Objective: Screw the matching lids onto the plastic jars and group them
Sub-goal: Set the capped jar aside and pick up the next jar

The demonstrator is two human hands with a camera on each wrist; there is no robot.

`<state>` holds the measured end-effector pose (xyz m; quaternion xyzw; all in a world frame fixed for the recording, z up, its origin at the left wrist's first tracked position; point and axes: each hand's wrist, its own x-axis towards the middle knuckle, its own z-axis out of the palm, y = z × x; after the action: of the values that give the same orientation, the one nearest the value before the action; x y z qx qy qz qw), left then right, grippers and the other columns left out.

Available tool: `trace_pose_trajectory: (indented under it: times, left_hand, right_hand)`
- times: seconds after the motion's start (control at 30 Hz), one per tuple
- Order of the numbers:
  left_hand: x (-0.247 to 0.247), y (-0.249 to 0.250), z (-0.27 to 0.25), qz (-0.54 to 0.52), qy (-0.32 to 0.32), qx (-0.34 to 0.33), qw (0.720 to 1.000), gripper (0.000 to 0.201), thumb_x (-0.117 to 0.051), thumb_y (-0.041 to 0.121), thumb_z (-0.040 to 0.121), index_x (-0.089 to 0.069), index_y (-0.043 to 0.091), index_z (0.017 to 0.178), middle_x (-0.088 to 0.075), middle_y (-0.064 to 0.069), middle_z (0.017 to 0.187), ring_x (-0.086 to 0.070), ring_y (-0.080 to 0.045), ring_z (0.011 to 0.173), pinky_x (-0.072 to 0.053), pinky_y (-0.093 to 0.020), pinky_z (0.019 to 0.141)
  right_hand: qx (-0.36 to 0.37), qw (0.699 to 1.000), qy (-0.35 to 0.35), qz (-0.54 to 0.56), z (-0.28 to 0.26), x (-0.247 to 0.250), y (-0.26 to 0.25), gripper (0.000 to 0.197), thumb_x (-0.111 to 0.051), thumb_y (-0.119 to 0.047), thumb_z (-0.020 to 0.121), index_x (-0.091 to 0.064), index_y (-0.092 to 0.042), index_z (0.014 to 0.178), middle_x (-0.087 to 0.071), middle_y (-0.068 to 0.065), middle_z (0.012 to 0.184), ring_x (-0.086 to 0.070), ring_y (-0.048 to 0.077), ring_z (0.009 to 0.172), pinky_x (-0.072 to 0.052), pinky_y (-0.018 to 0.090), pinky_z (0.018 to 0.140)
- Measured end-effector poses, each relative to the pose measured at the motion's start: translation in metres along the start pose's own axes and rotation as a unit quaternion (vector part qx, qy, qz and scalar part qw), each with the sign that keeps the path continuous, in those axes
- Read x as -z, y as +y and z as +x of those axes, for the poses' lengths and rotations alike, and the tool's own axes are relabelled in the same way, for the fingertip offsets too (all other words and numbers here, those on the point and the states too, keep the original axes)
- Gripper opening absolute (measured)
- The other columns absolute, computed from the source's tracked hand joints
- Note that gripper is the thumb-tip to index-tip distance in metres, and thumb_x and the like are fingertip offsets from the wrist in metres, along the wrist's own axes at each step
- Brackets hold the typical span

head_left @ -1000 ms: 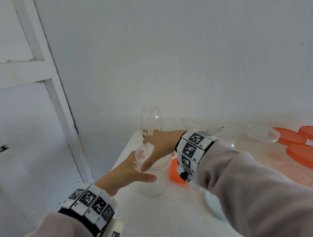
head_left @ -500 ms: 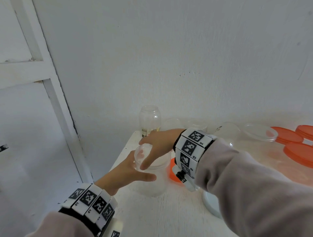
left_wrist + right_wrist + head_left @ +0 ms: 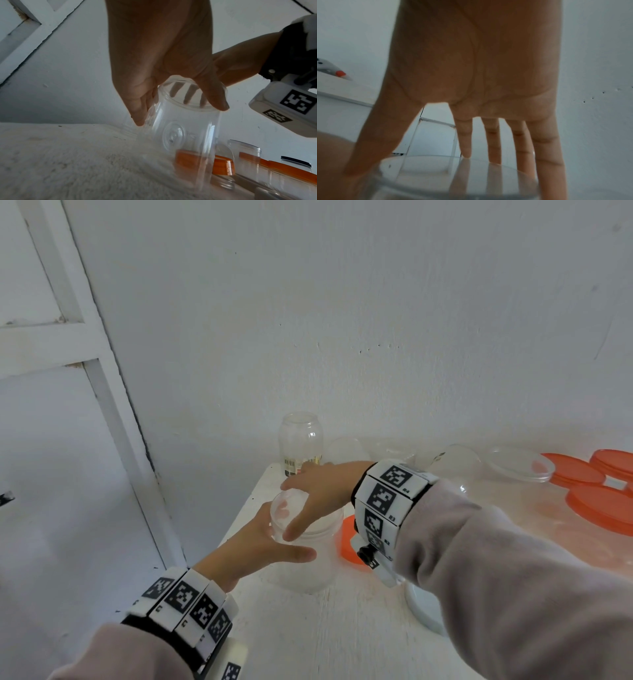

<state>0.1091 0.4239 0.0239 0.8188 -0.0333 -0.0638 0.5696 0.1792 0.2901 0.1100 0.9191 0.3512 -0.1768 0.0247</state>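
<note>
The right hand (image 3: 318,491) sits on the clear lid (image 3: 286,508), fingers spread around its rim; beneath them, the jar (image 3: 308,563) is steadied by the left hand (image 3: 253,546), thumb pressing its side. Screwing on seems underway; next comes another twist.

Clear jar (image 3: 305,559), orange lids (image 3: 599,508), white table (image 3: 342,628)

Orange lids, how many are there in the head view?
4 lids: one behind the held jar, three at the far right, back left, back right, front. The sleeve may hide more.
</note>
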Motion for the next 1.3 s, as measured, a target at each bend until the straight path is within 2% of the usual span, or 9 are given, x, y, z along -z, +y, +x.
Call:
trace_pose_trajectory:
  times: [0.13,0.37,0.53,0.7,0.8,0.93,1.07,1.2,1.3]
  left_hand:
    - [0.000,0.003,-0.002,-0.010,-0.017,-0.020,1.000,0.064,-0.082,0.014,0.072,-0.046,0.051,0.111,-0.055,0.048,0.099,-0.048,0.029,0.092,-0.038,0.006,0.064]
    - [0.001,-0.003,0.002,-0.008,0.015,0.012,1.000,0.084,-0.085,0.030,0.067,-0.030,0.050,0.127,-0.041,0.031,0.119,-0.044,0.006,0.107,-0.035,-0.006,0.071]
    - [0.001,0.000,0.000,0.011,-0.017,0.002,1.000,0.064,-0.083,0.021,0.071,-0.046,0.061,0.105,-0.052,0.052,0.094,-0.048,0.029,0.089,-0.039,0.004,0.061]
    - [0.000,0.004,-0.001,0.007,-0.026,-0.015,1.000,0.074,-0.082,0.017,0.072,-0.046,0.080,0.088,-0.050,0.053,0.099,-0.046,0.031,0.091,-0.039,0.005,0.064]
    - [0.001,-0.003,0.002,0.013,-0.016,-0.001,1.000,0.071,-0.083,0.020,0.071,-0.046,0.072,0.102,-0.052,0.049,0.102,-0.047,0.028,0.095,-0.039,0.004,0.065]
    - [0.002,-0.006,0.004,0.006,0.010,0.030,0.999,0.093,-0.087,0.030,0.065,-0.031,0.041,0.138,-0.042,0.020,0.135,-0.042,-0.005,0.124,-0.035,-0.018,0.092]
    - [0.000,-0.002,0.003,0.006,0.011,0.025,1.000,0.081,-0.084,0.025,0.068,-0.032,0.045,0.127,-0.042,0.027,0.123,-0.041,-0.002,0.116,-0.036,-0.010,0.080]
    - [0.000,-0.003,0.003,0.001,0.006,0.015,1.000,0.088,-0.084,0.021,0.068,-0.033,0.040,0.138,-0.043,0.017,0.137,-0.041,-0.008,0.126,-0.036,-0.023,0.097]
    - [0.000,-0.004,0.004,-0.001,0.013,0.018,1.000,0.089,-0.085,0.024,0.067,-0.032,0.041,0.137,-0.040,0.017,0.139,-0.038,-0.008,0.126,-0.033,-0.020,0.094]
  right_hand:
    - [-0.035,0.999,0.013,-0.010,0.002,-0.004,-0.001,0.097,-0.052,-0.082,0.071,-0.032,-0.025,0.146,-0.033,0.003,0.149,-0.037,0.026,0.133,-0.034,0.043,0.106]
    - [0.003,1.000,-0.020,0.018,-0.002,0.001,0.002,0.094,-0.066,-0.060,0.078,-0.013,-0.034,0.152,-0.016,-0.001,0.157,-0.019,0.024,0.143,-0.024,0.046,0.110]
    - [0.002,0.999,0.015,0.032,0.002,-0.005,0.005,0.085,-0.056,-0.070,0.080,-0.027,-0.028,0.148,-0.033,0.000,0.150,-0.038,0.023,0.132,-0.034,0.035,0.093]
    - [-0.015,0.996,0.064,0.061,0.007,-0.008,0.005,0.077,-0.052,-0.075,0.079,-0.052,-0.017,0.130,-0.058,0.002,0.124,-0.055,0.023,0.114,-0.045,0.040,0.099]
    - [-0.018,0.999,0.029,0.033,0.005,-0.005,0.008,0.087,-0.058,-0.076,0.073,-0.037,-0.028,0.143,-0.042,-0.001,0.143,-0.040,0.025,0.131,-0.035,0.041,0.106]
    - [0.025,0.999,-0.021,0.024,0.004,-0.002,0.006,0.094,-0.073,-0.054,0.075,-0.018,-0.040,0.149,-0.023,-0.004,0.154,-0.022,0.023,0.142,-0.026,0.044,0.108]
    - [0.015,1.000,0.006,0.018,0.003,-0.005,0.005,0.094,-0.067,-0.067,0.072,-0.022,-0.037,0.149,-0.026,-0.004,0.152,-0.028,0.022,0.139,-0.031,0.042,0.103]
    - [0.016,1.000,0.011,0.006,0.005,-0.007,0.001,0.092,-0.065,-0.068,0.073,-0.025,-0.031,0.148,-0.031,-0.001,0.149,-0.033,0.025,0.136,-0.032,0.040,0.097]
    - [0.021,1.000,-0.006,-0.004,0.005,-0.007,-0.001,0.093,-0.067,-0.062,0.075,-0.016,-0.039,0.150,-0.026,0.000,0.151,-0.026,0.026,0.139,-0.029,0.045,0.102]
